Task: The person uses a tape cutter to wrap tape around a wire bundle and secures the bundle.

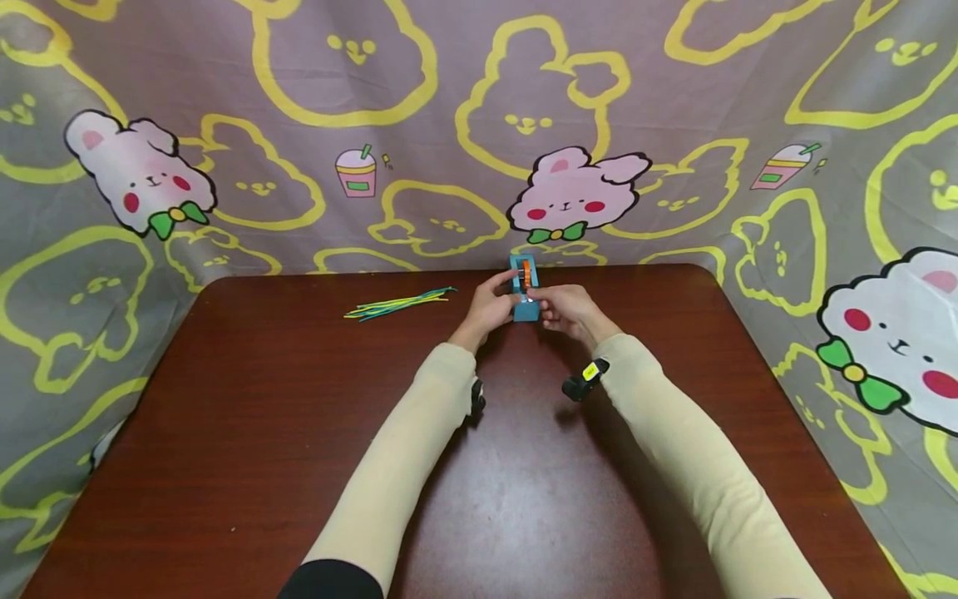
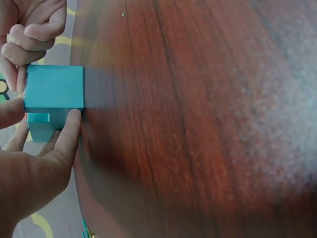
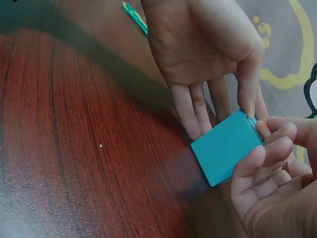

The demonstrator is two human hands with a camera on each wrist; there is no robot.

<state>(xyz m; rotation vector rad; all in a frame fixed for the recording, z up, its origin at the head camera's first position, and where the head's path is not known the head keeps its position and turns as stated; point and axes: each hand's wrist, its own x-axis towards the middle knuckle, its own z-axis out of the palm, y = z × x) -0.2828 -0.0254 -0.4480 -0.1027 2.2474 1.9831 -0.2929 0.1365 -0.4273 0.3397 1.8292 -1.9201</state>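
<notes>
A teal tape dispenser [image 1: 526, 312] with an orange core [image 1: 527, 273] is held at the far edge of the table [image 1: 299, 416], near its middle; whether it is resting there or slightly lifted cannot be told. It is gripped by the left hand [image 1: 490, 308], with fingers and thumb set on its body. The fingers of the right hand [image 1: 572, 306] are curled and brought close together at the toothed edge [image 3: 254, 130]; whether a tape end is pinched between them cannot be made out.

The work is judged to be at an early stage: the dispenser has been steadied and its cutting end reached, but no length of tape can be seen drawn out or torn off. If tape is wanted, pulling and cutting it would seem to be left. The loose bundle of thin yellow and green strands [image 1: 397, 305] is left untouched on the table, beyond the left hand's outer side.
</notes>
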